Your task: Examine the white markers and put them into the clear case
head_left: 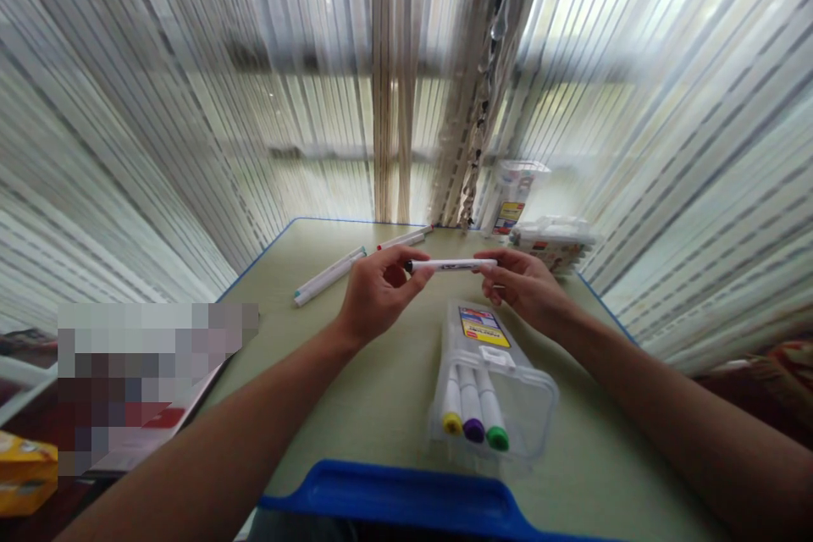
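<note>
Both hands hold a white marker [456, 265] with dark ends, level above the table. My left hand [383, 288] pinches its left end between thumb and fingers. At the other end, my right hand [524, 284] grips it with the fingertips. Below my right hand lies a clear plastic marker case [530, 406] with a yellow and blue label, its open end toward me. Inside it are a yellow-tipped marker [451, 406], a purple-tipped marker [473, 415] and a green-tipped marker [495, 419]. Beyond my left hand lie white markers with teal ends [329, 278].
Farther back are red-ended markers [406, 239]. A clear upright container [516, 195] and a filled clear box [552, 239] stand at the back right. The pale green table [305, 406] has a blue edge [406, 483]. Striped curtains [305, 85] hang close behind.
</note>
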`<state>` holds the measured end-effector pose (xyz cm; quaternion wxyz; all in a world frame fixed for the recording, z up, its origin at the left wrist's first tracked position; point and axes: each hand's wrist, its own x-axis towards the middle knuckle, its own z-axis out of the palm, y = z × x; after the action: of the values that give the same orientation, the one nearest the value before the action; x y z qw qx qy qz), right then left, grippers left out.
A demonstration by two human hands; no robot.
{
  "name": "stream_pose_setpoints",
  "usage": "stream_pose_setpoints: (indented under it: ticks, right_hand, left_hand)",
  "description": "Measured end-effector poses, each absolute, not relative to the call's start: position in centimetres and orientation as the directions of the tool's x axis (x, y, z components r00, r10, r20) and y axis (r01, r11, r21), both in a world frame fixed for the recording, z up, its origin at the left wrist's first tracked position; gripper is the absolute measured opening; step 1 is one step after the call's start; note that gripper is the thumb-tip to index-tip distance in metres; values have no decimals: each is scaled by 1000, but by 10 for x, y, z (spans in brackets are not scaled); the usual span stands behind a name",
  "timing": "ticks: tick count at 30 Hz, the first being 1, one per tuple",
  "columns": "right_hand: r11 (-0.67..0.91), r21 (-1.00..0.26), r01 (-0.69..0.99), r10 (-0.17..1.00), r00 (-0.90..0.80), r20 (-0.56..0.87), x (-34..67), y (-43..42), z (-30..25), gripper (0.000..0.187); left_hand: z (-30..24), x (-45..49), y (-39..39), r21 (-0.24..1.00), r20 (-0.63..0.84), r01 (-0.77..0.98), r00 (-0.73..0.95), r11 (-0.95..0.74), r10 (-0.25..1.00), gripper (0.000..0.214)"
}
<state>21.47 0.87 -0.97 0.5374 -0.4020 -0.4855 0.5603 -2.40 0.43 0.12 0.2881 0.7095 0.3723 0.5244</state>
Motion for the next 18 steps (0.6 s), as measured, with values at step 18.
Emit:
stream_pose_setpoints:
  ticks: [18]
  right_hand:
    - [390,-914,-113,911,-94,400,201,-7,4,32]
  left_hand:
    - [-12,-27,28,958,164,168,343,-232,925,31]
